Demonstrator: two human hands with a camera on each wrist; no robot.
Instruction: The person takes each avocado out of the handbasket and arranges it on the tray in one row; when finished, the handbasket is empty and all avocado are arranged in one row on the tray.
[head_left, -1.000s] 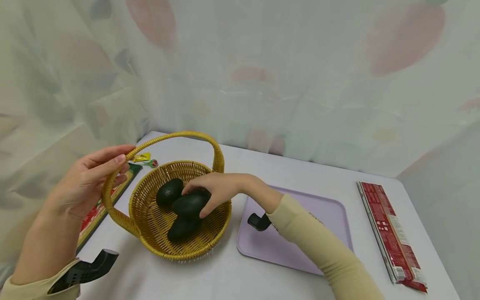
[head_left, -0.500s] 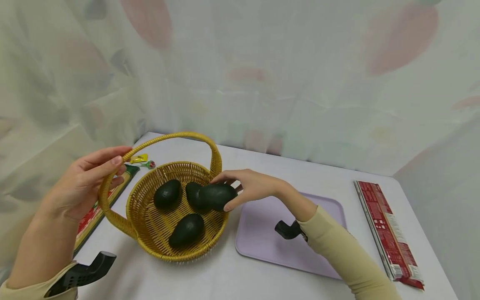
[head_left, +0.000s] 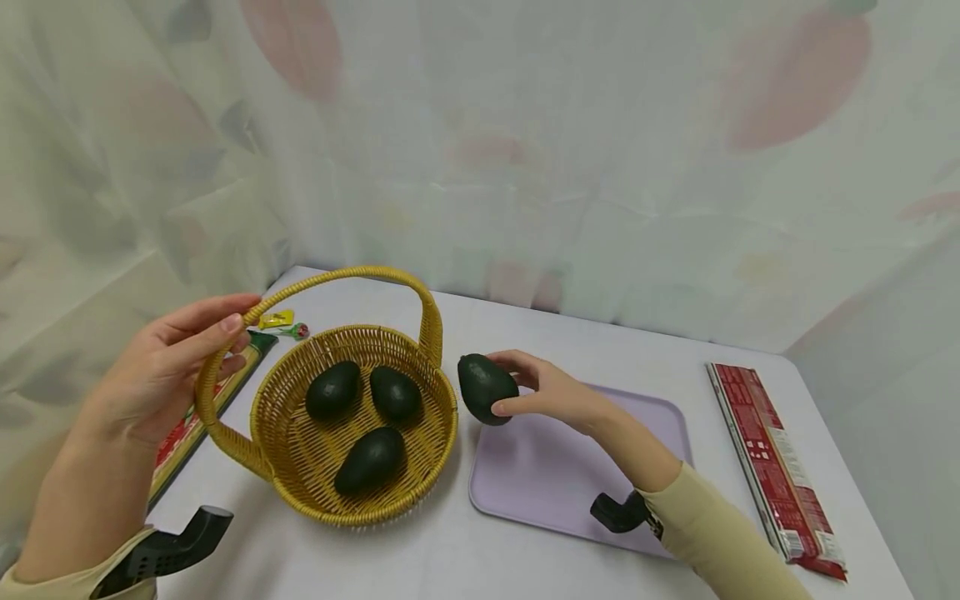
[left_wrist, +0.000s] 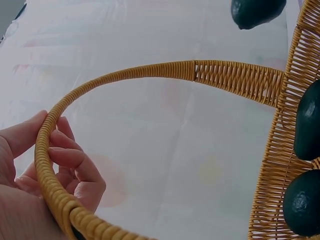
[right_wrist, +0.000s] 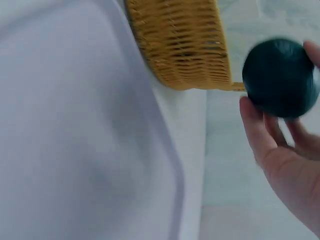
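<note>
My left hand (head_left: 168, 367) grips the arched handle (left_wrist: 115, 77) of a yellow wicker basket (head_left: 300, 467), thumb on one side and fingers curled on the other. Inside the basket lie a dark green avocado (head_left: 333, 390) at the left, a second avocado (head_left: 395, 394) at the right and a third avocado (head_left: 370, 461) towards the front. My right hand (head_left: 551, 392) holds another avocado (head_left: 486, 388) between thumb and fingers, above the gap between the basket and a pale purple tray (head_left: 555, 475). In the right wrist view this avocado (right_wrist: 280, 77) hangs clear of the basket.
A red flat packet (head_left: 776, 467) lies at the table's right side. Behind my left hand are a colourful long packet (head_left: 180, 437), a small yellow wrapper (head_left: 277, 318) and a red-and-green lollipop-like item (head_left: 300, 331). Patterned curtains (head_left: 570, 167) stand at the back and left.
My right hand has lifted one avocado out of the basket and carried it right, towards the tray. The other three stay in the basket. My left hand keeps its hold on the handle.
</note>
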